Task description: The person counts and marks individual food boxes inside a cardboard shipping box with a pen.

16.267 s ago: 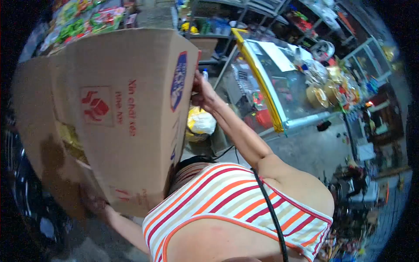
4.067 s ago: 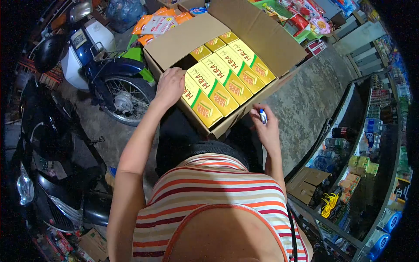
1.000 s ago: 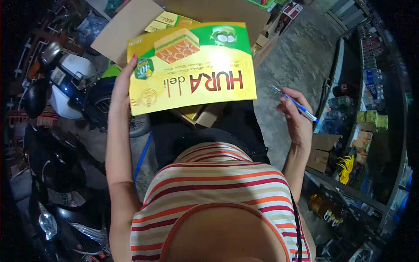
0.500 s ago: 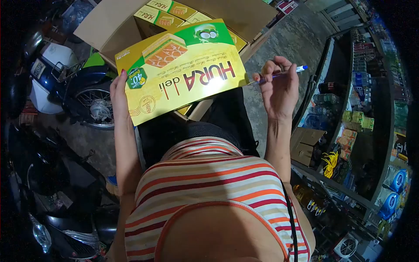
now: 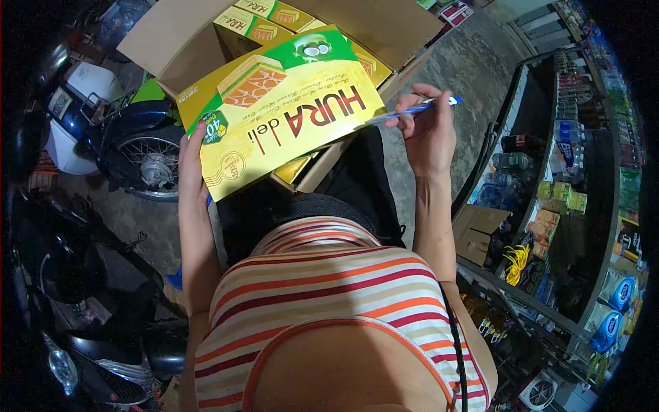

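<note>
A yellow and green HURA Deli box point(image 5: 281, 113) is tilted in front of me, its printing upside down. My left hand point(image 5: 193, 154) grips its left edge, with the thumb on the front face. A blue and white pen point(image 5: 416, 110) is held between the fingers of my right hand point(image 5: 429, 130), its tip at the right part of the box face. Behind and below the held box stands an open cardboard carton point(image 5: 168, 38) with more yellow HURA boxes point(image 5: 271, 29) inside.
Motorbikes point(image 5: 89, 123) stand on the left. Shelves point(image 5: 542, 137) with bottles and packets run along the right, with a small brown carton point(image 5: 480, 230) and yellow cord point(image 5: 516, 264) on them. Grey concrete floor point(image 5: 473, 58) shows beyond the large carton.
The box has tilted further and shifted slightly left. My right hand has moved a little left and up, bringing the pen over the box face.
</note>
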Action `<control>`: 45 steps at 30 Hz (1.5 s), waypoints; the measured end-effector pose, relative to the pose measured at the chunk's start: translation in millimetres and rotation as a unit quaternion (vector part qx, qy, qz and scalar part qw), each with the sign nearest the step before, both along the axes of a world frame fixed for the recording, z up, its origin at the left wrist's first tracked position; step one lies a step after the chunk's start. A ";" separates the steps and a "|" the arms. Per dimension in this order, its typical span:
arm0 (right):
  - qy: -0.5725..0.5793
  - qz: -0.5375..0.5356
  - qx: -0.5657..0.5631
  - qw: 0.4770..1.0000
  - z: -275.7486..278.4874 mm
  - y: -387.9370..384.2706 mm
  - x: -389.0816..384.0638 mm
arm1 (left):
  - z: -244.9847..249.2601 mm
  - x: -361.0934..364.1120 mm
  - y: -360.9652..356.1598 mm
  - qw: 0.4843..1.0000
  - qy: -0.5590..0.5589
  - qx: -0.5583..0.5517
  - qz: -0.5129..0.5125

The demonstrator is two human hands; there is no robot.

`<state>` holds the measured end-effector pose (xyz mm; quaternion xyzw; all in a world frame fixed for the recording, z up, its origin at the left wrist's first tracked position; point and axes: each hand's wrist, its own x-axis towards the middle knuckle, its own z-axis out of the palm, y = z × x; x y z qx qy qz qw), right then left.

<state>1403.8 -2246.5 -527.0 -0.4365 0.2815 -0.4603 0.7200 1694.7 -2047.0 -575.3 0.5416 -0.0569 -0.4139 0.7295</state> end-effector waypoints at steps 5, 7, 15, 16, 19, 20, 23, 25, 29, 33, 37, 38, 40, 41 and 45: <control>-0.080 0.107 0.040 0.990 0.3 -16.7 -6.4 | -6.6 3.9 1.3 1.000 -0.014 -0.007 -0.004; -0.097 0.110 0.040 0.988 2.5 -16.7 -8.0 | -8.9 4.0 0.8 1.000 -0.026 0.008 0.004; -0.136 0.070 -0.001 0.988 23.0 -21.0 -35.0 | -11.5 6.6 2.6 1.000 -0.012 -0.001 -0.004; -0.164 0.076 0.011 0.983 22.5 -21.0 -36.4 | -11.7 6.4 2.6 1.000 -0.014 0.002 -0.001; -0.068 0.067 -0.005 0.995 5.8 -21.6 -30.5 | -6.7 2.5 1.1 1.000 -0.016 -0.005 0.002; 0.004 0.070 -0.020 0.997 4.4 -18.3 -24.0 | -5.3 2.4 1.7 1.000 -0.016 -0.004 0.000; -0.045 0.092 0.034 0.994 8.0 -20.3 -11.2 | -4.8 1.7 1.5 1.000 -0.026 -0.014 -0.006; -0.133 0.087 0.098 0.983 8.4 -27.1 -9.9 | -11.6 5.9 2.7 1.000 -0.021 -0.018 -0.007; -0.049 0.026 0.071 0.996 -3.2 -30.1 -13.9 | -8.0 4.0 2.4 1.000 -0.017 -0.018 -0.013; 0.055 0.041 -0.010 0.998 -18.9 -27.5 -12.3 | -4.6 1.6 0.7 1.000 -0.008 -0.019 -0.012; 0.089 0.090 -0.057 0.990 -10.9 -13.7 0.8 | -5.8 2.6 1.6 1.000 -0.006 -0.018 -0.012; 0.099 0.099 -0.069 0.988 -9.3 -11.5 3.7 | -6.6 3.3 1.5 1.000 -0.007 -0.017 -0.010; 0.111 0.118 -0.091 0.983 -16.6 -12.6 5.2 | -8.8 4.4 1.6 1.000 -0.011 -0.026 -0.014; 0.128 0.112 -0.107 0.979 -18.9 -12.5 5.9 | -8.0 3.9 1.3 1.000 -0.010 -0.025 -0.011; 0.151 0.106 -0.151 0.971 -18.1 -8.1 9.1 | -8.2 5.5 2.3 1.000 -0.004 -0.024 -0.011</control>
